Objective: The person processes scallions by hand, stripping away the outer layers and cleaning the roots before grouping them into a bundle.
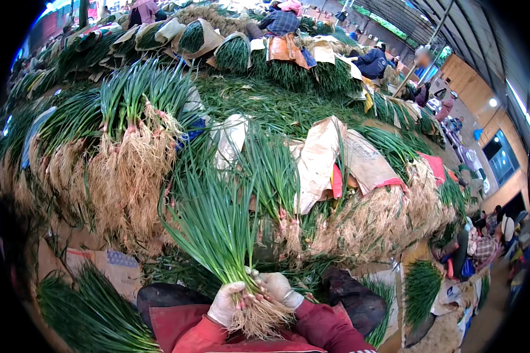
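Under the metal roof (480, 41), onion heaps (265, 103) stretch away from where I stand; closest, the worker's gloved left hand (225, 304) and right hand (280, 289) clasp an onion bunch (218, 226) just above its roots, over the lap.

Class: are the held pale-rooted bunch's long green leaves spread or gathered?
Spread: the long green leaves fan apart beyond the white-gloved left hand and right hand.
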`<state>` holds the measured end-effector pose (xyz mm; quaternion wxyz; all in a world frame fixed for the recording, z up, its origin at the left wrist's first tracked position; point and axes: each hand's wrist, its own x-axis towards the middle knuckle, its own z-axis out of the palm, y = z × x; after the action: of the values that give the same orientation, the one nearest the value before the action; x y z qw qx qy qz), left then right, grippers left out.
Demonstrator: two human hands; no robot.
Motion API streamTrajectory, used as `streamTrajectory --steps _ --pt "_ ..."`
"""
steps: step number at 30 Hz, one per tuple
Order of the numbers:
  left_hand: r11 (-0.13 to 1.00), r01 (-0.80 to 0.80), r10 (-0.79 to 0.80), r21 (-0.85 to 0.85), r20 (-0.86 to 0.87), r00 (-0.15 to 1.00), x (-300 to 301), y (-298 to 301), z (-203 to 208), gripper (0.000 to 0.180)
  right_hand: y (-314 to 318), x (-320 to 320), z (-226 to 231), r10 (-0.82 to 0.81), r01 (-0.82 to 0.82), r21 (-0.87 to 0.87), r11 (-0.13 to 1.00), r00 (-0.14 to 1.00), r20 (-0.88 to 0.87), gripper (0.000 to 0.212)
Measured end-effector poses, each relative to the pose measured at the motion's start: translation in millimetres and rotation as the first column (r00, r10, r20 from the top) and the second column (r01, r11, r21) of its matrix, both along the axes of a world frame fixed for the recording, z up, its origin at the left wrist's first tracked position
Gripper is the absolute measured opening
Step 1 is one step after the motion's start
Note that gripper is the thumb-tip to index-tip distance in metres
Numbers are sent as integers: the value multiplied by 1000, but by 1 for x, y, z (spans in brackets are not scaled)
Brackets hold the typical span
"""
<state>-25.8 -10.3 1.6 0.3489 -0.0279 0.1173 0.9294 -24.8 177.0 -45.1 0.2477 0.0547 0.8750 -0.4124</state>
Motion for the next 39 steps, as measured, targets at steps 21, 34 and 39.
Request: streamTrajectory --steps 21,34,39 --pt "978 149 -149 -147 13 989 -5 3 -13 52 93 -92 57 -259 526 311 792 750 -609 33" --pt "928 57 -75 -369 -33 997 -4 12 -20 39 5 14 65 -46 55 1 999 845 -533 30" --pt "974 -14 14 -225 -4 1000 -3 18 14 36 49 28 44 -529 452 -305 838 810 -254 35"
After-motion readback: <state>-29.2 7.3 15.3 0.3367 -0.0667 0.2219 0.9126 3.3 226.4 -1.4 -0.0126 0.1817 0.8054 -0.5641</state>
